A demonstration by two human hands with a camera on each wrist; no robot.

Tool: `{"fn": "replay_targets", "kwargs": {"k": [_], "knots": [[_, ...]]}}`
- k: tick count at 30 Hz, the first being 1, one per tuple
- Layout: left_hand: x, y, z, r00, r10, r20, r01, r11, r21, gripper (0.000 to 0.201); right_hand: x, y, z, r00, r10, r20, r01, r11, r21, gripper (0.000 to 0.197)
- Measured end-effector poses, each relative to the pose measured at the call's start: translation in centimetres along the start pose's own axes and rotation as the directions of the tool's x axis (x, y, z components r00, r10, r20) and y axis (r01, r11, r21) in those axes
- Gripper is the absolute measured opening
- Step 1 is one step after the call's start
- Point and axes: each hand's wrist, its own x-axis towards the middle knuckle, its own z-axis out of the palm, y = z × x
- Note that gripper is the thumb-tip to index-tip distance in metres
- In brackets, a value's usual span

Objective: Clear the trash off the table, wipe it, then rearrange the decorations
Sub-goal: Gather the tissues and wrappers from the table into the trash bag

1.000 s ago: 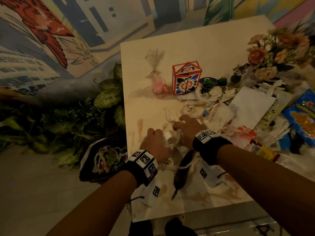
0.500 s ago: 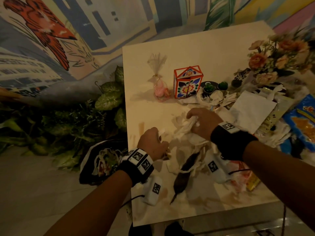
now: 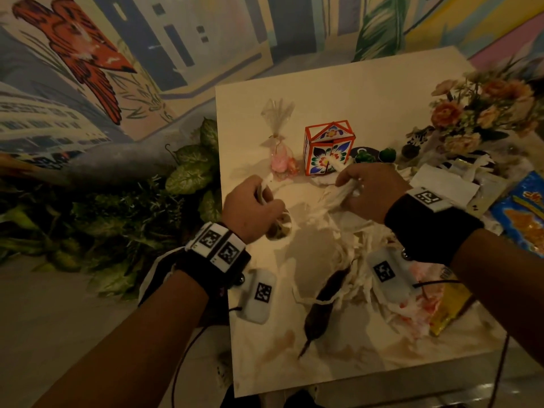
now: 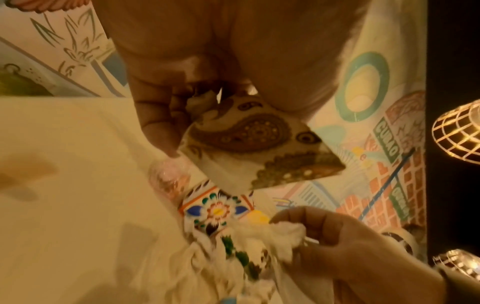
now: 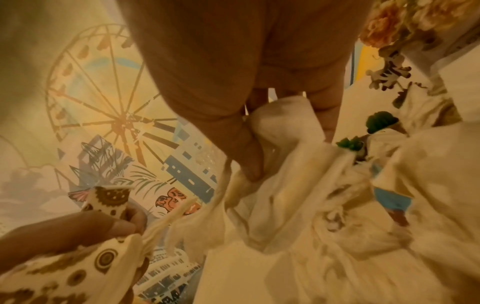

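Above table (image 3: 368,92): tissue wad (image 3: 338,195) in right hand (image 3: 369,191), patterned paper (image 4: 257,142) in left hand (image 3: 250,207).

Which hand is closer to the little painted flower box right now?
Right. The right hand sits just in front of the flower box, gripping crumpled white tissue. The left hand is farther off to the box's left, holding a paisley paper scrap.

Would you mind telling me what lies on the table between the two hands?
In the head view, only bare table lies between the left hand and right hand, with white tissue trailing from the right.
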Motion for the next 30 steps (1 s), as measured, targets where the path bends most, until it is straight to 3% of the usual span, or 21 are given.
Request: {"fn": "replay_targets", "kwargs": {"k": [3, 7, 13, 17, 21, 28, 30], "knots": [[0.9, -1.0, -2.9, 0.997, -0.003, -0.081, -0.001, 0.999, -0.047, 0.019, 0.5, -1.3, -0.8, 0.997, -0.061, -0.039, 0.061, 0.998, -0.009, 0.028], [1.7, -4.2, -6.9, 0.984, -0.016, -0.176, 0.021, 1.000, 0.024, 0.015, 1.4, -4.4, -0.5, 0.987, -0.154, -0.039, 0.153, 0.988, -0.026, 0.021], [1.8, -13.7, -11.7, 0.955, -0.185, -0.234, 0.226, 0.960, 0.166, 0.018, 2.3, -10.9, 3.4, 0.967, -0.240, 0.083, 0.243, 0.969, -0.035, 0.024], [2.0, -21.7, -13.5, 0.919, -0.354, -0.173, 0.390, 0.881, 0.268, 0.026, 3.1, -15.6, 7.5, 0.951, -0.269, 0.150, 0.277, 0.960, -0.032, 0.026], [1.9, -28.7, -13.5, 0.847, -0.530, -0.033, 0.497, 0.769, 0.403, 0.038, 4.1, -20.2, 13.3, 0.921, -0.299, 0.251, 0.309, 0.951, -0.002, 0.025], [2.4, -35.9, -12.2, 0.789, -0.603, 0.118, 0.489, 0.732, 0.473, 0.055, 7.0, -24.3, 24.2, 0.846, -0.147, 0.512, 0.205, 0.977, -0.058, 0.022], [2.9, -37.5, -11.9, 0.800, -0.578, 0.160, 0.453, 0.757, 0.472, 0.054, 7.4, -24.5, 26.7, 0.836, -0.080, 0.543, 0.147, 0.986, -0.081, 0.022]]}}
